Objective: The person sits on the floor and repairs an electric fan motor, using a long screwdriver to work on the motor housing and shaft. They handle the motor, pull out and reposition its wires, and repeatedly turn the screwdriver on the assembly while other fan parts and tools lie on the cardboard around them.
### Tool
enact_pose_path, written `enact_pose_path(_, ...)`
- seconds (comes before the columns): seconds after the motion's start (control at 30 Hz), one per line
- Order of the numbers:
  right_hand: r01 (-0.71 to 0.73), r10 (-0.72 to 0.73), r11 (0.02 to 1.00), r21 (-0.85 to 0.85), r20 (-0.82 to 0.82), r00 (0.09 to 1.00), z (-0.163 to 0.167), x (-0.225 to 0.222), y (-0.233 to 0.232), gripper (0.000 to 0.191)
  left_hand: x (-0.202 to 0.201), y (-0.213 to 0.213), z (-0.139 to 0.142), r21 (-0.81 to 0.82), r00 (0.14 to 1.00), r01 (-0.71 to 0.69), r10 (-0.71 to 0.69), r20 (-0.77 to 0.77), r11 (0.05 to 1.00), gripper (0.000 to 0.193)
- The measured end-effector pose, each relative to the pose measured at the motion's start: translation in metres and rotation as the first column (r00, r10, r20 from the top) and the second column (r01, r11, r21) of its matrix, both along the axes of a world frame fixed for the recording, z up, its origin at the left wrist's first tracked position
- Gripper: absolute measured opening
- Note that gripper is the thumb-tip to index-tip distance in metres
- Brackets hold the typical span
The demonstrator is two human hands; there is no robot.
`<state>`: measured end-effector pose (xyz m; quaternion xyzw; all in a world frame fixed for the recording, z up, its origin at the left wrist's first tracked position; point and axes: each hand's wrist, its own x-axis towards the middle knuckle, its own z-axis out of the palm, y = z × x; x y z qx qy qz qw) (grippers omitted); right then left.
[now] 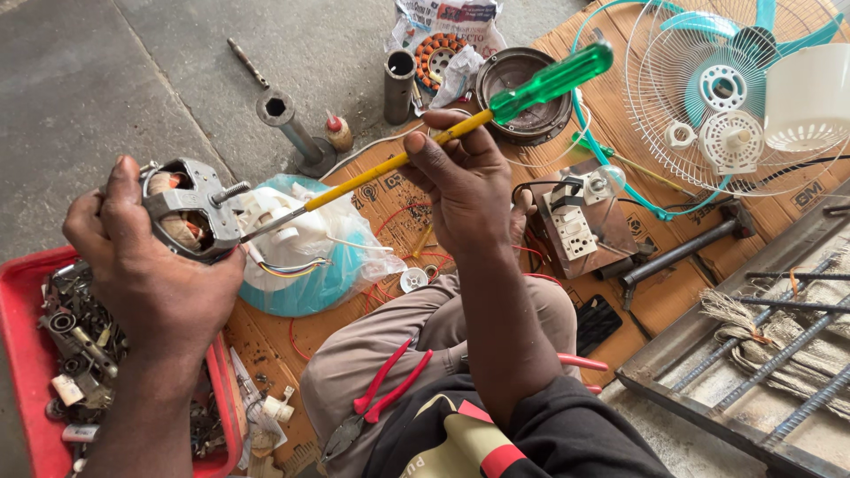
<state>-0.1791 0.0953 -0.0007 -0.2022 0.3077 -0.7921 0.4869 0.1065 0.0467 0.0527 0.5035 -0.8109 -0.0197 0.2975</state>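
While the left hand (146,274) is clenched round a grey metal motor stator (189,208) w/ copper windings, held up at frame left above the red parts tray (27,354), the right hand (465,181) pinches a screwdriver (425,146) between thumb & fingers, mid-shaft. Screwdriver's long axis runs diagonal: green translucent handle up-right, yellow shaft sloping down-left, bare metal tip at the stator's edge, just beside a bolt sticking out of it; can't tell if tip actually touches. Below the stator sits a teal-and-white fan housing (305,265) in a clear plastic bag, coloured wires spilling out. Red-handled pliers (381,394) lie on the person's lap. Flattened brown cardboard (637,115) w/ dark printed marks covers the floor, under a white wire fan guard (699,97) top right. Crumpled printed paper wrapper (447,18), white w/ red & blue, at top centre, behind a copper-wound coil.
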Motion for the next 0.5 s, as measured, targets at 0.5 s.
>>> enact_pose_path(0.5, 0.035, -0.035, 0.999, 0.002, 0.006, 0.999, -0.002, 0.006, -0.003, 0.021, 0.003, -0.003, -0.002, 0.005, 1.000, 0.006, -0.006, -0.012, 1.000, 0.111)
